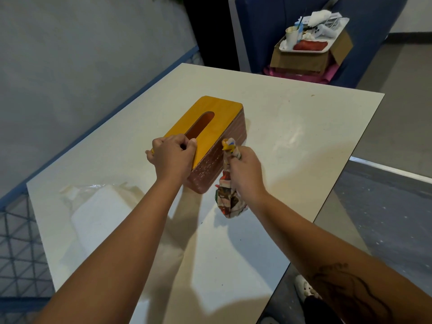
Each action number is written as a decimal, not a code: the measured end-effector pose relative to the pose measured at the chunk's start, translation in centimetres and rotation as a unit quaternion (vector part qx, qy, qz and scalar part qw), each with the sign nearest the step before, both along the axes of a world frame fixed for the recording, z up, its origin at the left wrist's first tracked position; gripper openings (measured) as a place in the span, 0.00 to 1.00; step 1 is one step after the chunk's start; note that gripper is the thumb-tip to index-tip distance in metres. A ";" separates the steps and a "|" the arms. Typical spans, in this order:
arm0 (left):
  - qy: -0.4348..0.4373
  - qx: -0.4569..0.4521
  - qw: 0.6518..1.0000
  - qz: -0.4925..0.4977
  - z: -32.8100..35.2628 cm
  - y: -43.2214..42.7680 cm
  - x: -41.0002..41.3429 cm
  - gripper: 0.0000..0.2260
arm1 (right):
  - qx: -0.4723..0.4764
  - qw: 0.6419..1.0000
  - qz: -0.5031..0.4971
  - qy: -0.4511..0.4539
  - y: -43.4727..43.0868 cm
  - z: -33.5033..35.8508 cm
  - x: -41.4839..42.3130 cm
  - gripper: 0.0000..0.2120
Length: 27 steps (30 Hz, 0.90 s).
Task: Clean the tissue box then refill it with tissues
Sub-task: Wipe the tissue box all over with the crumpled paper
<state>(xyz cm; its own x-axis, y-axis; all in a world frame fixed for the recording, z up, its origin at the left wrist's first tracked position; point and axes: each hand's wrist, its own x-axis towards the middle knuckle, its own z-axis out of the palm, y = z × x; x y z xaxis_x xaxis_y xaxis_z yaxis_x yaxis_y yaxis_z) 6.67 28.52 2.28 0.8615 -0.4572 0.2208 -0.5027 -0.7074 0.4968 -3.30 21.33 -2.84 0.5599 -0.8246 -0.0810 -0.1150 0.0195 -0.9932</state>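
Observation:
A tissue box (219, 118) with a yellow wooden lid and reddish-brown sides lies on the white table (292, 141). Its long slot shows no tissue. My left hand (173, 157) grips the near end of the lid, thumb at the slot's edge. My right hand (245, 171) is closed on a bunched, multicoloured cloth (228, 197), whose top touches the box's right side wall. A pack of white tissues in clear plastic (98, 213) lies on the table to the near left.
Beyond the table's far edge a blue chair (261, 26) holds a cardboard box (304, 59) topped by a tray with a cup and clutter. A grey wall runs along the left. The table's right edge drops to grey floor.

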 end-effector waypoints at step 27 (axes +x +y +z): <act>-0.002 0.012 1.000 0.003 0.1 0.0 -0.1 0.11 | 0.159 0.986 -0.020 -0.039 1.1 0.1 -2.9 0.09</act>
